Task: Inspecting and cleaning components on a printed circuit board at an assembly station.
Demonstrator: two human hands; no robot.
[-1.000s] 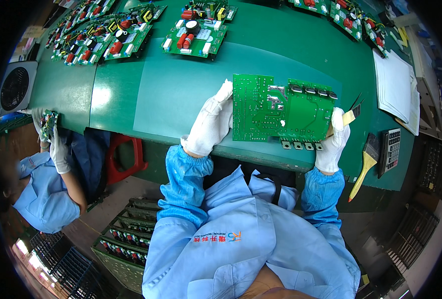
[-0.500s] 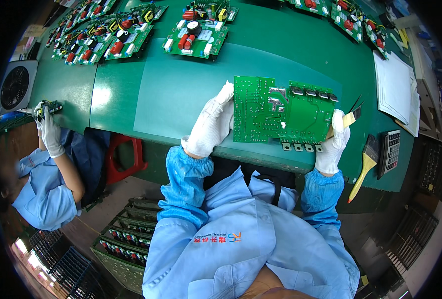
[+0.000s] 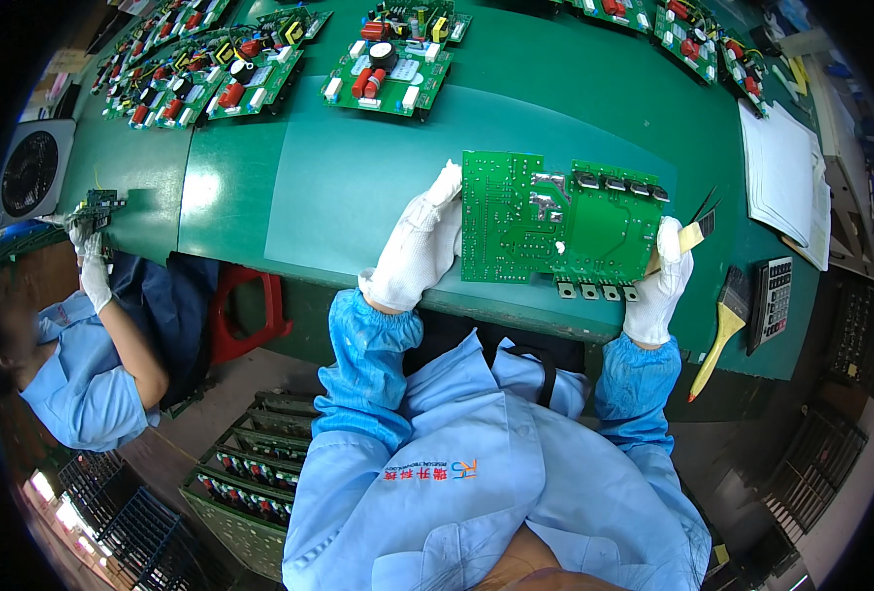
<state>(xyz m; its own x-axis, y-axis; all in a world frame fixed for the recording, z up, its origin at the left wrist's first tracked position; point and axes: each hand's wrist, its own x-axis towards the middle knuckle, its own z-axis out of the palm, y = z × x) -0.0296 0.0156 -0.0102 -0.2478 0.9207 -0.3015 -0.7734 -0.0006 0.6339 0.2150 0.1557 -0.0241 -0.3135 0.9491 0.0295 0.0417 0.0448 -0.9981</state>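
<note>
A green circuit board [image 3: 594, 231] is held up above the front edge of the bench, its solder side towards me. Several black flat components run along its upper right edge, and metal tabs stick out below. My left hand [image 3: 422, 236], in a white glove, grips the board's left edge. Gloved as well, my right hand [image 3: 663, 276] closes on the right edge. A small brush [image 3: 691, 237] with a pale band and dark bristles also pokes out from the right hand; its handle is mostly hidden. Thin dark points show beside the bristles.
Assembled circuit boards [image 3: 383, 79] stand along the back of the green bench [image 3: 358, 187]. Right of me lie a yellow-handled brush [image 3: 727, 320], a calculator [image 3: 772, 300] and white papers [image 3: 781, 177]. A co-worker [image 3: 87, 364] sits at left near a fan [image 3: 33, 167]; a rack [image 3: 250, 473] of boards stands below.
My hands and the board stay in place. At left, the co-worker's hands have shifted lower, and the small board there now sits differently.
</note>
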